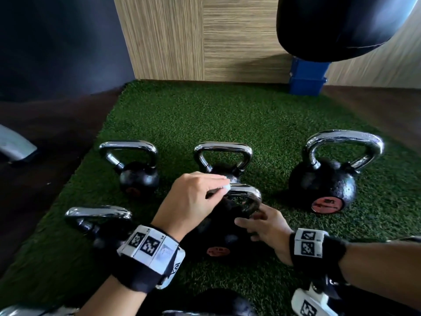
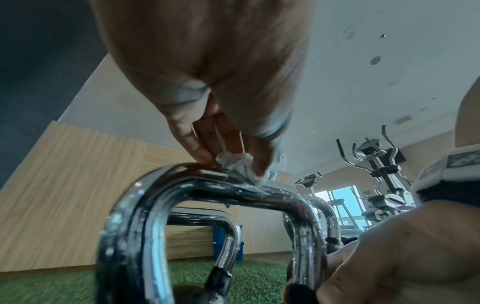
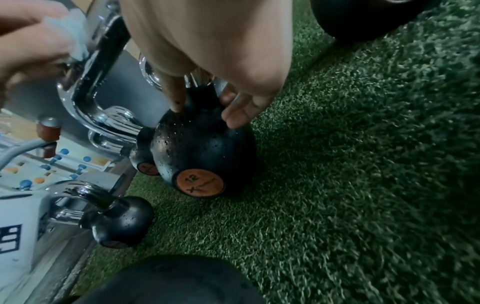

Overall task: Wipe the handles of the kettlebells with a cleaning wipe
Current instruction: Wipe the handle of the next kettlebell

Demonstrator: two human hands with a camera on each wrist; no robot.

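Several black kettlebells with chrome handles stand on green turf (image 1: 227, 115). My left hand (image 1: 218, 188) pinches a small crumpled white wipe (image 1: 226, 187) against the top bar of the near middle kettlebell's handle (image 1: 247, 195). In the left wrist view the wipe (image 2: 241, 169) sits on the wet handle (image 2: 197, 185) under my left hand (image 2: 233, 162). My right hand (image 1: 250, 221) rests with spread fingers on that kettlebell's black body (image 3: 200, 148), marked 12, either side of the handle's right post. The right hand's fingertips (image 3: 178, 102) touch the body.
Other kettlebells stand at the back left (image 1: 136, 172), back middle (image 1: 223, 153), back right (image 1: 323, 181) and front left (image 1: 98, 220). A black punching bag (image 1: 341, 26) hangs at the upper right above a blue box (image 1: 307, 80). Dark floor borders the turf.
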